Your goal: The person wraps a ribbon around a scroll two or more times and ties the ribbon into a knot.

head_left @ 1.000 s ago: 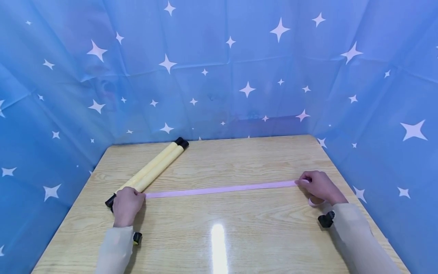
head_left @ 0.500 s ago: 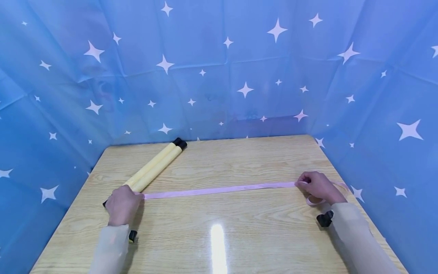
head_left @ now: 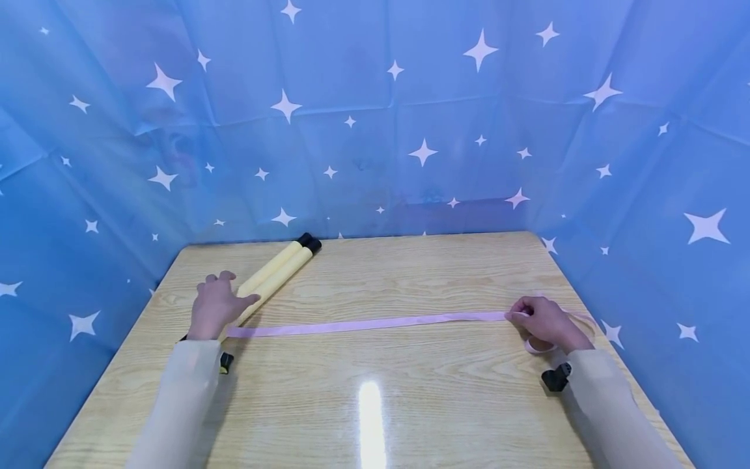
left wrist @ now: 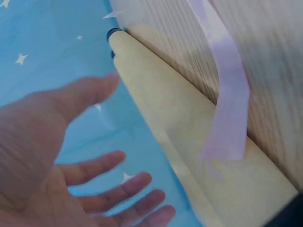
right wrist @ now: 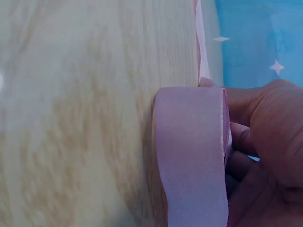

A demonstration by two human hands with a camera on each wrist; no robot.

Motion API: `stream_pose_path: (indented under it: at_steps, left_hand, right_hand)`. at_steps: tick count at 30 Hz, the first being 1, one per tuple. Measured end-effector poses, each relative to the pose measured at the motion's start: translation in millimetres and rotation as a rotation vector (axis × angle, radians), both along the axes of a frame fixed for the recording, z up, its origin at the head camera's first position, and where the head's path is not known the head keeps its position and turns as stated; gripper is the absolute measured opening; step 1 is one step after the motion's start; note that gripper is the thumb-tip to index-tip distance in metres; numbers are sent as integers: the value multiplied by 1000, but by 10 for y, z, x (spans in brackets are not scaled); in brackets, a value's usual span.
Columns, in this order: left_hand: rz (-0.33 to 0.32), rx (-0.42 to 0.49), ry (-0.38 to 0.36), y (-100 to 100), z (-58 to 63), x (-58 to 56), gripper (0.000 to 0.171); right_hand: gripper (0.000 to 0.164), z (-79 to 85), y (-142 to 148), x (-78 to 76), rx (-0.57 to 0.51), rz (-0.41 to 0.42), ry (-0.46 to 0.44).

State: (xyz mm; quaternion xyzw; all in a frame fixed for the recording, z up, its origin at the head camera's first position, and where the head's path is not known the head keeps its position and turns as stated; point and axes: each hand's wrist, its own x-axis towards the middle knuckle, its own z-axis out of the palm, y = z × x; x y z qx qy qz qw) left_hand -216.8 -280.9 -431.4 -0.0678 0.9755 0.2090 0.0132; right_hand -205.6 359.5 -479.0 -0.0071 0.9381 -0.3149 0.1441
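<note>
A pink ribbon (head_left: 363, 324) runs across the table, its left end lying over the lower part of a pale yellow scroll (head_left: 275, 277). The scroll shows two rolls side by side with black end caps. My left hand (head_left: 215, 307) hovers over the scroll, fingers spread and holding nothing. In the left wrist view the ribbon's free end (left wrist: 229, 109) drapes on the scroll (left wrist: 156, 94), apart from my left hand (left wrist: 80, 156). At the right, my right hand (head_left: 545, 319) pinches the ribbon between thumb and fingers. A loop of ribbon (right wrist: 191, 151) hangs beside my right hand (right wrist: 274, 142).
The wooden table (head_left: 457, 391) has a bright light reflection in its front middle. Blue star-patterned cloth (head_left: 363, 117) surrounds its back and sides. Small black devices sit at the left wrist (head_left: 225, 363) and right wrist (head_left: 556, 376). More ribbon trails behind the right hand.
My left hand has let go of the ribbon's left end, moved away toward the table's back and spread its fingers. The right hand keeps its place and its pinch.
</note>
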Motion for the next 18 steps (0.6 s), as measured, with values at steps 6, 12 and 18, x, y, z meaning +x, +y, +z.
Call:
stream_pose_path:
  at_steps: [6, 12, 18]
  left_hand:
    - [-130, -20, -127, 11, -62, -270, 102]
    - [-197, -43, -204, 60, -103, -425, 103]
    - [-179, -23, -270, 73, -96, -546, 75]
  right_hand:
    - [29, -6, 2, 31, 15, 15, 26]
    - [31, -7, 11, 44, -2, -11, 4]
    - [32, -12, 10, 27, -10, -26, 0]
